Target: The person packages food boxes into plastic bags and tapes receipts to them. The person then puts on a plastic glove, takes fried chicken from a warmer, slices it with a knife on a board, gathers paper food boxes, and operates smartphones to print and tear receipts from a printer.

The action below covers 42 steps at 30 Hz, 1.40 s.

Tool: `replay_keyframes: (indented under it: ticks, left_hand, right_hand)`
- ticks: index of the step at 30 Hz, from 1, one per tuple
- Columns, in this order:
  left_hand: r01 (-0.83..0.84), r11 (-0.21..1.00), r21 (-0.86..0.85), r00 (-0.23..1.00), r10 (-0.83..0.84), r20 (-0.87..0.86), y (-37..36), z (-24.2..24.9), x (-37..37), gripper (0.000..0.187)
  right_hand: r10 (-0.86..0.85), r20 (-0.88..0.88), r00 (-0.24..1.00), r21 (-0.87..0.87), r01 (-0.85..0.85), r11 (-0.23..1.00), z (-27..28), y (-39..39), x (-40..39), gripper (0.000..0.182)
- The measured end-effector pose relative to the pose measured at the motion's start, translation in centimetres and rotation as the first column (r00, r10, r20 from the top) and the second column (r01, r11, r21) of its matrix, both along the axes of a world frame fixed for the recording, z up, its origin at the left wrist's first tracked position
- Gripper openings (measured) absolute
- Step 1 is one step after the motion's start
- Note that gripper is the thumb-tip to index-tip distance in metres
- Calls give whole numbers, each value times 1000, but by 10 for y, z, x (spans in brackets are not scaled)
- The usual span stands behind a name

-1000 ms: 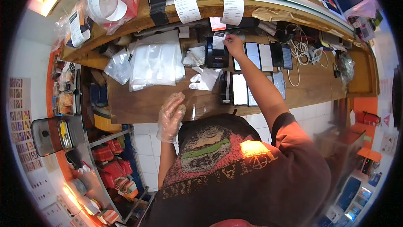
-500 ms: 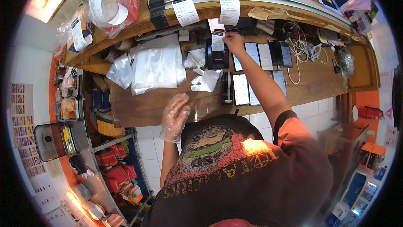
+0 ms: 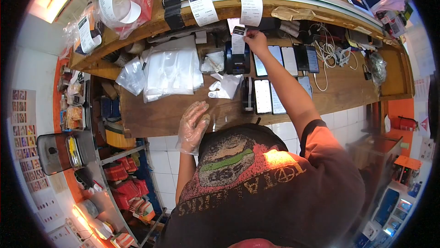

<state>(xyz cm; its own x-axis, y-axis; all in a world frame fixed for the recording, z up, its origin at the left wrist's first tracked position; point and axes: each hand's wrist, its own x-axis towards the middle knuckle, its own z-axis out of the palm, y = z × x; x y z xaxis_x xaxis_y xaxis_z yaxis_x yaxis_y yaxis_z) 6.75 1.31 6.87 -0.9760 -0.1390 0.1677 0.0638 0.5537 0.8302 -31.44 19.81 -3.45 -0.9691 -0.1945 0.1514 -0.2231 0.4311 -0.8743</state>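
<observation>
My right hand [image 3: 256,43] pinches the upper right edge of a printed receipt [image 3: 238,44]. The paper strip rises from the top of a small black receipt printer [image 3: 237,66] on the wooden desk. My left hand [image 3: 193,123], in a clear plastic glove, hovers at the desk's front edge with its fingers loosely bent and apart, and nothing shows in it. Several phones lie below and beside my right forearm, among them a white-screened phone [image 3: 263,96]. A second dark device [image 3: 248,94] sits in front of the printer.
Clear plastic bags [image 3: 169,73] are piled left of the printer, beside a small clear container [image 3: 212,61]. Two receipts hang from the shelf edge, one being a long receipt [image 3: 250,9]. White cables [image 3: 325,50] tangle at right. Bagged goods [image 3: 126,7] stand on the upper shelf.
My right hand has shifted slightly upward with the receipt, and more of the strip shows above the printer. My left hand has barely moved.
</observation>
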Motion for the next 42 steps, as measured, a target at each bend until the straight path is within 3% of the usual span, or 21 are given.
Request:
replay_keyframes:
  ticks: [6, 8, 11, 20, 24, 26, 27, 28, 29, 31, 32, 33, 34, 35, 36, 37, 39, 42]
  left_hand:
    - [5, 1000, -26, 1000, -5, 1, 1, -4, 2, 37]
    - [13, 999, -32, 1000, -13, -1, 1, -5, 2, 37]
    - [16, 999, -30, 1000, -16, 1, 1, -9, 1, 36]
    - [36, 999, 3, 999, -36, -9, 0, -10, -1, 37]
    - [57, 998, -18, 998, -56, 14, -4, -18, -2, 39]
    - [81, 996, -31, 996, -80, 25, -1, -21, 1, 43]
    - [-42, 977, 210, 999, 43, 0, 5, -22, -1, 48]
    - [-152, 884, 442, 986, 165, 10, 8, -22, -4, 53]
    - [-205, 839, 504, 977, 208, 51, 8, -11, -7, 61]
    - [-214, 804, 555, 974, 219, 58, 7, 6, -14, 58]
    - [-219, 770, 599, 971, 230, 60, 6, 9, -17, 55]
    - [-169, 745, 645, 979, 203, 22, 4, 4, -19, 54]
    - [-160, 746, 646, 980, 198, 14, 3, 5, -21, 54]
    - [-149, 735, 662, 985, 169, 34, 3, 7, -23, 52]
    - [-136, 723, 678, 989, 137, 53, 4, 8, -25, 50]
    - [-119, 723, 680, 991, 127, 38, 3, 6, -27, 50]
    - [-114, 879, 464, 993, 105, 46, 4, -5, -28, 49]
    - [-98, 891, 444, 995, 89, 42, 7, -15, -22, 48]
  right_hand:
    - [66, 17, 998, -103, -64, 993, 9, 8, 6, 25]
    - [91, -21, 996, -82, -93, 992, 18, 11, 12, 14]
    - [52, -17, 999, -111, -53, 992, 18, 12, 11, 23]
    - [175, 87, 981, -146, -161, 976, 51, 20, 52, 17]
    - [79, 134, 988, -61, -71, 996, 34, 10, 102, 13]
    - [456, -65, 888, 74, -452, 889, 0, 5, 136, 11]
    - [554, 27, 832, -83, -551, 831, 21, 1, 163, 8]
    - [653, 104, 750, -247, -616, 748, 55, -1, 183, 7]
    - [651, 106, 751, -244, -615, 749, 78, 2, 183, 7]
    - [574, 272, 772, -548, -366, 752, 121, 12, 181, 9]
    - [521, 282, 806, -517, -330, 790, 146, 29, 163, 13]
    - [424, 219, 879, -650, -193, 735, 175, 32, 152, 14]
    - [327, 79, 942, -594, -219, 774, 180, 46, 123, 14]
    - [239, 149, 960, -675, -78, 733, 204, 52, 108, 13]
    - [263, 186, 947, -763, -29, 646, 224, 62, 93, 13]
    - [261, 163, 952, -728, -63, 683, 236, 74, 78, 12]
    - [257, 143, 956, -766, -58, 640, 249, 86, 58, 13]
    - [183, 145, 972, -735, -18, 678, 267, 91, 48, 14]
